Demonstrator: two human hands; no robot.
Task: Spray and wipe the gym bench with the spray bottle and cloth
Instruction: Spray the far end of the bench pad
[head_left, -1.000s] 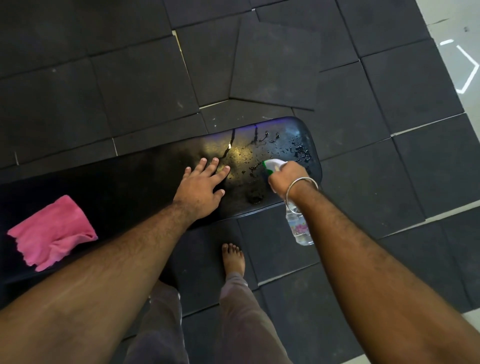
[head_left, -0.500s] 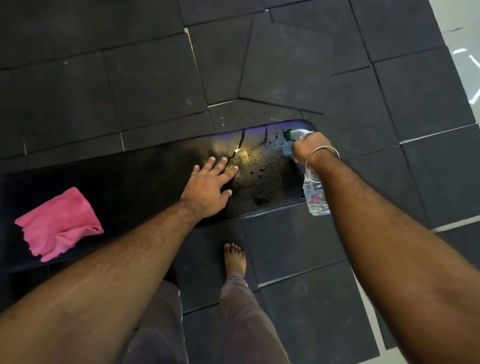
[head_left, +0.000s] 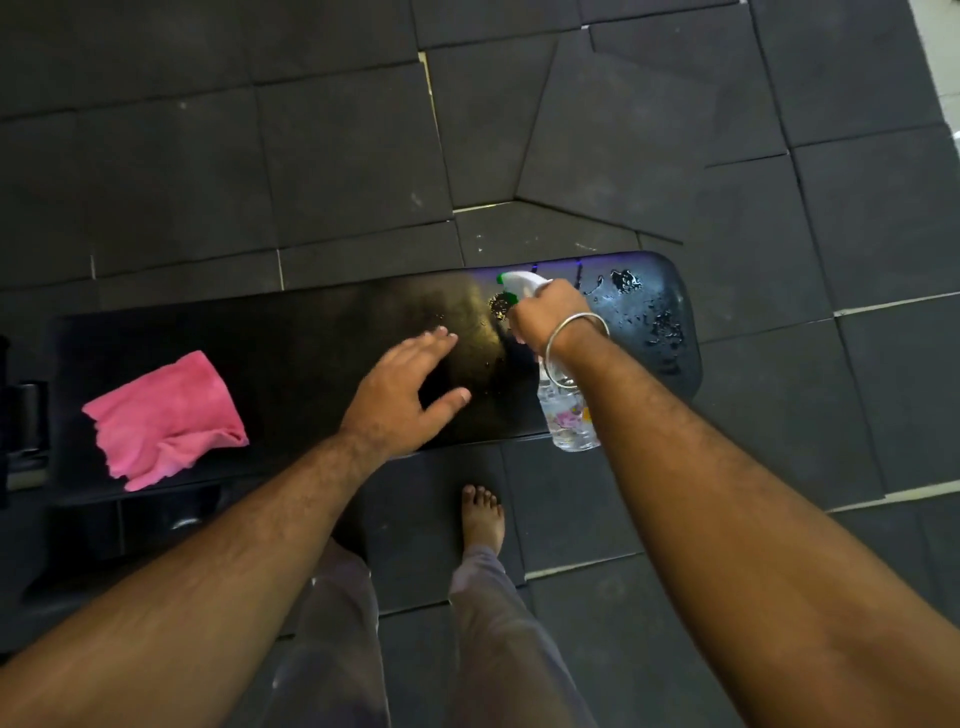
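Head view: right hand (head_left: 549, 310) wrapped tight round the spray bottle (head_left: 567, 410), nozzle aimed down at the gym bench (head_left: 291, 343), likely to wet its drier middle. Clear liquid shows inside the bottle. Left hand (head_left: 402, 397) hangs over the bench, fingers spread, holding nothing. Cloth (head_left: 165, 420) lies unused toward the bench's far left end.

We have one view only — a wide-angle camera on the person's head, looking steeply down past both forearms. It sits close above the long black padded gym bench (head_left: 291, 358), which crosses the frame left to right — dark rubber floor tiles (head_left: 337, 156) fill the rest.
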